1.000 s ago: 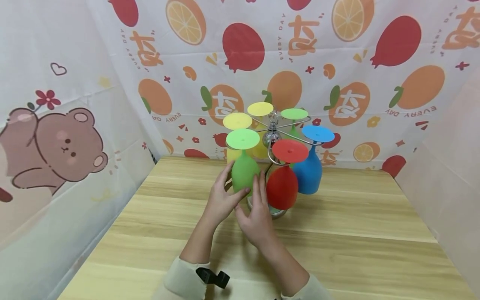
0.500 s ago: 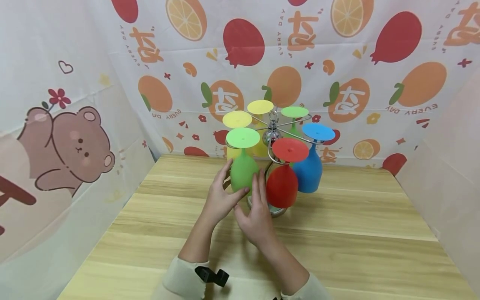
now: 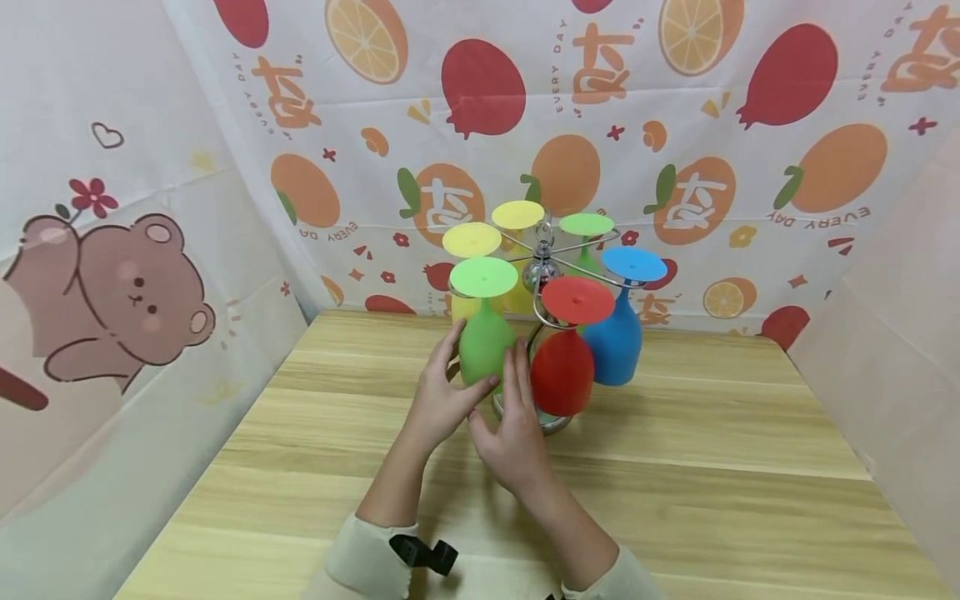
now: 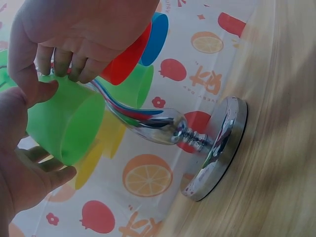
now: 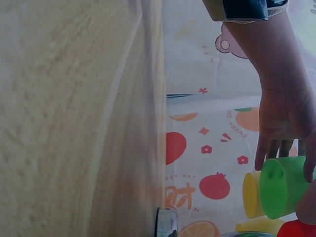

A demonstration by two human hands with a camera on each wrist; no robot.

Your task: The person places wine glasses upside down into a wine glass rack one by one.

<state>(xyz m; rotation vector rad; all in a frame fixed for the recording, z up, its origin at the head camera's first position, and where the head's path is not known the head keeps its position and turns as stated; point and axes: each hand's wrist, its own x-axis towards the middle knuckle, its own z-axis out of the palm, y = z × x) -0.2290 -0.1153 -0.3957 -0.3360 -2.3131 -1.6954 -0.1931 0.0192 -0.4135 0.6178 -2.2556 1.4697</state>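
Observation:
A chrome stemware rack [image 3: 542, 275] holds several plastic goblets hanging upside down by their feet. The near-left green goblet [image 3: 486, 342] is between both hands. My left hand [image 3: 437, 407] holds its bowl from the left, thumb in front and fingers reaching round the side. From the right, my right hand [image 3: 513, 442] grips the same bowl; the left wrist view shows its thumb and fingers on the green plastic [image 4: 74, 116]. Close beside the right fingers hangs a red goblet [image 3: 564, 379]. The bowl's open rim faces down toward the table.
A blue goblet [image 3: 615, 346] hangs to the right of the red one. Yellow goblets [image 3: 472, 240] and another green goblet [image 3: 587, 225] hang behind. The rack's round chrome base [image 4: 217, 148] stands on the wooden table [image 3: 675, 500]. A fruit-print cloth [image 3: 795, 192] backs the table.
The head view shifts slightly. Both hands stay in place on the green goblet, and the rack stands as before.

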